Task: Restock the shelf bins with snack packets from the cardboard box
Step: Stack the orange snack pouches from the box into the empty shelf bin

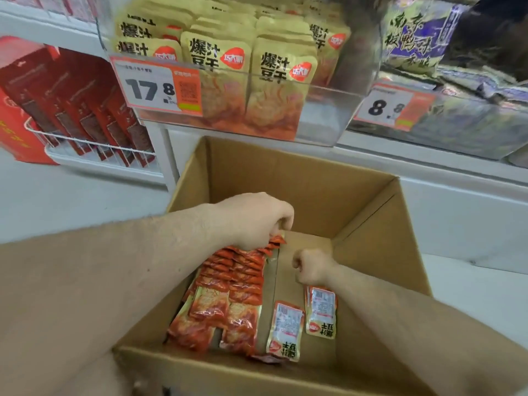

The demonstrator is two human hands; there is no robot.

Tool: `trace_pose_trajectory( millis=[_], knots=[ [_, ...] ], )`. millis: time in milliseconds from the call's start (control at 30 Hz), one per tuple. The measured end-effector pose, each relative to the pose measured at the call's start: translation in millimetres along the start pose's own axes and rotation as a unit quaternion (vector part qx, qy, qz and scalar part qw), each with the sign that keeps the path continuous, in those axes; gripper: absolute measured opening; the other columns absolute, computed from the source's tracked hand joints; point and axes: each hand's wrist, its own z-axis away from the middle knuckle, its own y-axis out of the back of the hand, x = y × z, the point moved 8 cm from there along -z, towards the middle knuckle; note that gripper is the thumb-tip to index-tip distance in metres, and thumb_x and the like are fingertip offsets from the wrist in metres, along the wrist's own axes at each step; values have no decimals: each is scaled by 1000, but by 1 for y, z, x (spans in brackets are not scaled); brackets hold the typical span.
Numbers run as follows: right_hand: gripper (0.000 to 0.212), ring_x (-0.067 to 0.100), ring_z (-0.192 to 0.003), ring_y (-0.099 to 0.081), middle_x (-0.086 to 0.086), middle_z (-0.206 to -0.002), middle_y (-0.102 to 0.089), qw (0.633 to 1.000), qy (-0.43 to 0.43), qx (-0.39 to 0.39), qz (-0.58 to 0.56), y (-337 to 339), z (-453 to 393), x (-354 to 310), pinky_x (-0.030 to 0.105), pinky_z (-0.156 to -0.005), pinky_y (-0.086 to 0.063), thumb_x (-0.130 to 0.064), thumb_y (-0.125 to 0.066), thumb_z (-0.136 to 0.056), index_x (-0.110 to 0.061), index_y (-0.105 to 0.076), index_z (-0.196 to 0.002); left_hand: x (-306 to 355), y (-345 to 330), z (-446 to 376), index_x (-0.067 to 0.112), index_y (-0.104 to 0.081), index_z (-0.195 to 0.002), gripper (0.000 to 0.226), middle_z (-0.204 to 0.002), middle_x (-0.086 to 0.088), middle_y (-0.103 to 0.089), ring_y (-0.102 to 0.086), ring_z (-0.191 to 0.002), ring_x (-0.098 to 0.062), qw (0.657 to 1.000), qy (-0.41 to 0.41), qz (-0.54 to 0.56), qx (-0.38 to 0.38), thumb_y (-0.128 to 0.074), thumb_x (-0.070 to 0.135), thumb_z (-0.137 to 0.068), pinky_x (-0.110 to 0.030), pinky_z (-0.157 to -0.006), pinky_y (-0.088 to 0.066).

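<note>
Inside the cardboard box (300, 181), the far end of a packet row (234, 281) is pinched by the left hand (257, 221) for lifting, while the right hand (311, 270) is fisted, empty, beside it.

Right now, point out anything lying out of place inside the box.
Two loose packets lie flat, back side up, on the box floor, apart from the packed rows the left hand grips.

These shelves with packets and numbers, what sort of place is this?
Most likely a shop aisle: white price tags, a clear shelf bin of yellow snack packets, and a brown cardboard box of restocking packets.
</note>
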Motion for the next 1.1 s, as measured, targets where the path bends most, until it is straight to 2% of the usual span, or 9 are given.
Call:
trace_pose_trajectory(
  millis=[300,433,600,667,733,833,900,1000,1100],
  knots=[
    [92,24,-125,-49,6,-134,-52,981,-92,-46,166,-97,-29,80,38,-105,-34,-42,-85,-66,-12,-37,-139,-10,-27,-21,29,-60,-106,22,-76,14,-54,-48,-64,1,999,10,29,-35,-69,20,-88,-13,-54,-35],
    [66,21,-118,-55,4,-127,-58,979,-61,-71,183,-90,-31,76,37,-102,-39,-36,-83,-73,-15,-51,-127,-27,-33,-22,28,-57,-109,28,-87,12,-59,-56,-77,-6,996,56,44,-46,-70,18,-86,-26,-72,-51],
    [29,24,-95,-65,9,-110,-69,984,-46,-145,89,-35,-25,55,29,-71,-51,-18,-75,-80,-10,-66,-106,-48,-38,-16,22,-63,-102,16,-95,0,-71,-66,-82,-17,969,164,184,-34,-68,17,-87,-33,-74,-57],
    [10,25,-85,-65,10,-99,-71,998,-10,-62,18,13,-17,26,28,-60,-47,-13,-64,-82,-11,-66,-91,-55,-53,-6,15,-63,-103,17,-100,-5,-70,-64,-85,-19,901,267,340,-48,-65,28,-93,-32,-72,-54],
    [10,24,-78,-61,2,-80,-64,994,68,80,-37,65,7,-17,29,-59,-42,-14,-60,-81,-17,-58,-71,-53,-80,8,7,-56,-113,43,-117,-13,-65,-64,-101,-28,771,370,506,-113,-55,47,-96,-42,-82,-54],
    [39,22,-72,-53,-12,-69,-42,936,227,250,-94,109,63,-83,30,-61,-35,-15,-70,-79,-29,-37,-62,-40,-97,11,-4,-52,-111,70,-136,-28,-52,-52,-125,-44,611,394,669,-153,-49,63,-92,-55,-94,-45],
    [34,19,-68,-49,-14,-72,-39,890,331,299,-97,118,93,-112,28,-59,-34,-16,-75,-75,-25,-43,-66,-38,-92,7,-2,-58,-116,55,-122,-26,-62,-60,-116,-40,565,375,727,-109,-57,48,-93,-52,-88,-51],
    [36,10,-66,-47,-9,-73,-50,876,402,250,-97,126,104,-121,21,-60,-37,-50,-70,-78,-15,-62,-75,-50,-78,6,4,-66,-93,20,-77,-15,-70,-69,-71,-27,625,362,692,-13,-47,7,-94,-34,-61,-59],
    [45,12,-69,-57,-5,-72,-62,904,282,262,-188,131,67,-75,25,-65,-46,-60,-57,-82,-17,-69,-79,-62,-68,5,6,-62,-93,12,-91,-18,-71,-70,-80,-30,720,348,598,41,-53,-3,-91,-37,-77,-57]
  ],
)
